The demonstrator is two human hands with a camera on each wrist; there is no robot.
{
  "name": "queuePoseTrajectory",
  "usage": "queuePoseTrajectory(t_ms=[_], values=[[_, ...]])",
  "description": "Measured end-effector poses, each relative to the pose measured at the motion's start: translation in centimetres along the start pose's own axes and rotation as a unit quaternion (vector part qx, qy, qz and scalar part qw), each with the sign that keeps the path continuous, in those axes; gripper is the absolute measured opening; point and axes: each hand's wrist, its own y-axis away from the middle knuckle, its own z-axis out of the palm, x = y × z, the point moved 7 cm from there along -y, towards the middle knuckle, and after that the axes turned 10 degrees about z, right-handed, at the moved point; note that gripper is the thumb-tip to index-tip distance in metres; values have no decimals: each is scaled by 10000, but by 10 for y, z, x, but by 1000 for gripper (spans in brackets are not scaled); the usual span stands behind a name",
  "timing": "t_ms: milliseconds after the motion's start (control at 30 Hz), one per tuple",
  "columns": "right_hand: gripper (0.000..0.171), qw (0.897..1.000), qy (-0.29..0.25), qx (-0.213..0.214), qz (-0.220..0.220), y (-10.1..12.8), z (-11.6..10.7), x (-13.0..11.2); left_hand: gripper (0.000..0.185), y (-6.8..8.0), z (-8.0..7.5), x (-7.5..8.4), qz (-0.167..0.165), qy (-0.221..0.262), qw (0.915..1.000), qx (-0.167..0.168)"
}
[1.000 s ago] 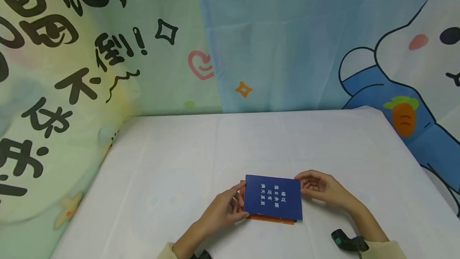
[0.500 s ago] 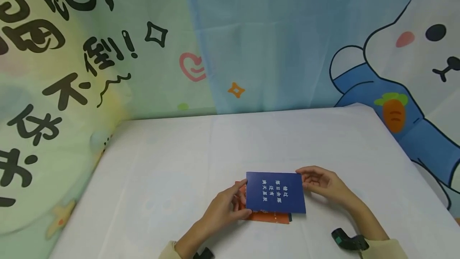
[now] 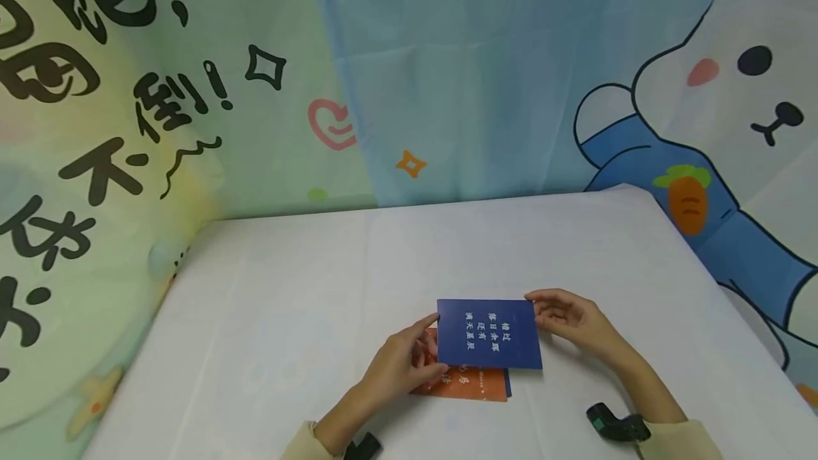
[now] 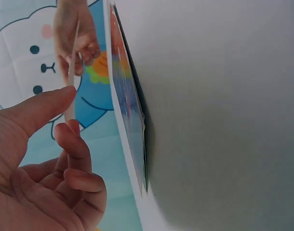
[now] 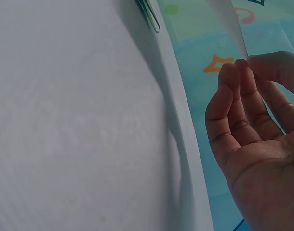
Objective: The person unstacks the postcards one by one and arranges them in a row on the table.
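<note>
A dark blue card [image 3: 489, 333] with white lettering is held up off the table, edge-on in the left wrist view. My left hand [image 3: 402, 357] pinches its left edge between thumb and fingers. At its right edge, my right hand [image 3: 573, 318] pinches the card, and in the right wrist view the right hand [image 5: 255, 120] has thumb and fingertips together on it. Beneath lies an orange card [image 3: 476, 383] with pale markings, partly covered by the blue one. A dark card edge [image 3: 508, 383] shows under the orange card. The left wrist view shows this small stack [image 4: 125, 91] side-on.
A white cloth covers the table [image 3: 307, 289]. Behind it hangs a printed curtain [image 3: 460, 77] with cartoon figures and large lettering. Dark wrist devices sit at both cuffs, the right device [image 3: 616, 423] being the plainer to see.
The blue card has moved away from me, with both hands still at its edges. More of the orange card shows below it. The head view has shifted slightly.
</note>
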Motion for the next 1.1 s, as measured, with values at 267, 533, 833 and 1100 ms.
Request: queuePoseTrajectory(t_ms=[267, 533, 833, 1100], values=[[38, 9998, -131, 119, 66, 1, -9, 2, 72, -11, 3, 3, 77, 88, 9999, -65], [42, 9978, -186, 519, 376, -3, -18, 6, 72, -24, 3, 4, 174, 205, 9996, 15], [36, 9960, -293, 752, 378, -7, -25, 9, 72, -34, -1, 9, 208, 160, 9996, 65], [34, 9944, -541, 849, 330, -7, -33, 11, 71, -44, 3, 10, 122, 217, 9997, 52]])
